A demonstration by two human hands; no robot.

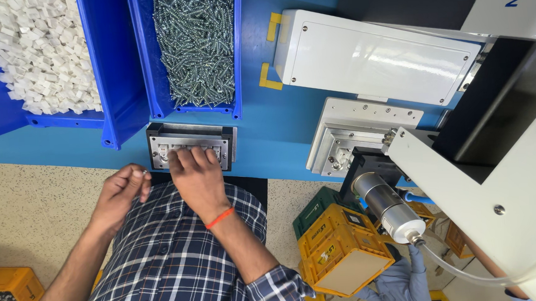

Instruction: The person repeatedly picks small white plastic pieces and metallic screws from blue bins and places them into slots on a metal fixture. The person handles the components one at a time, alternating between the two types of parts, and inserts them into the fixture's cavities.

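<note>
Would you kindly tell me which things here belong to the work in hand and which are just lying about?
In use:
right hand on the metal fixture
left hand pinching a small white piece
bin of white pieces
bin of screws

Lying about:
white machine housing
yellow crates

Screw bin (196, 46) behind fixture (190, 146); hands on fixture.

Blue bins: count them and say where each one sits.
2. One blue bin at top left holds small white pieces; it runs off the frame edge. The other stands just right of it, full of screws. More may lie out of view.
</note>
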